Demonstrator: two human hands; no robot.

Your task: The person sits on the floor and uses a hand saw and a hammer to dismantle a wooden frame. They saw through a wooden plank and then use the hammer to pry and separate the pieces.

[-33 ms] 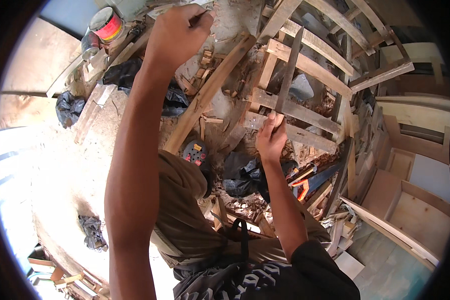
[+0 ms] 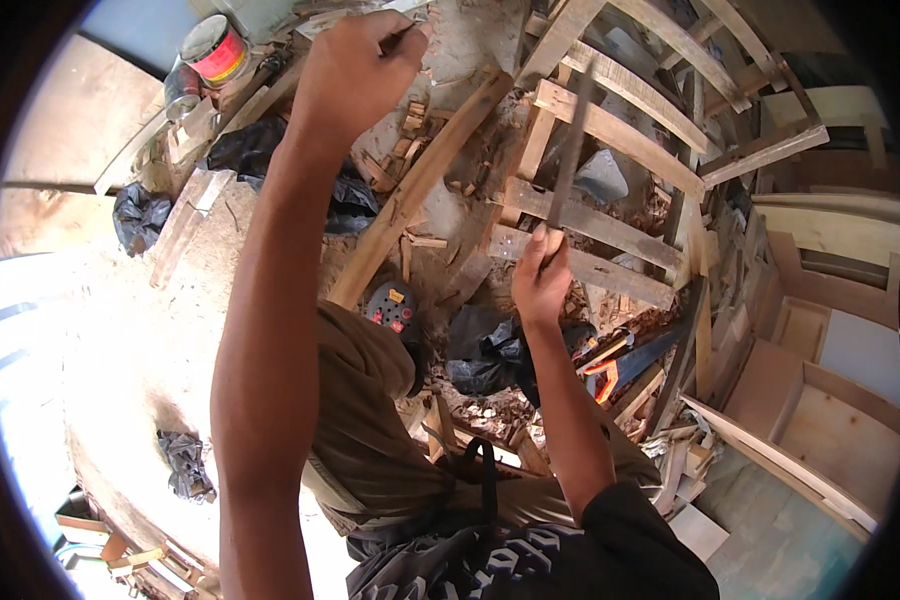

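Observation:
My right hand [image 2: 543,275] is wrapped round the pale wooden handle of a long machete-like knife [image 2: 573,150]. Its dark, narrow blade points away from me, slightly to the right, above a slatted wooden frame [image 2: 610,225]. The blade looks a little blurred. At the upper left, my left hand [image 2: 362,68] is raised, its fingers curled together. A dark spot shows between thumb and fingers, but I cannot make out whether it is a thing or a shadow. Below this hand lies a long timber plank [image 2: 425,185].
A saw with an orange handle [image 2: 602,380] lies to the right of my legs. Black plastic bags [image 2: 482,350] and wood scraps litter the ground. A round tin [image 2: 213,50] stands at the far left. Wooden panels and a drawer-like box [image 2: 840,430] are at the right.
The knife's blade has swung slightly to the left and turned, now looking thinner and more blurred. My right hand has shifted very little; my left hand stays raised.

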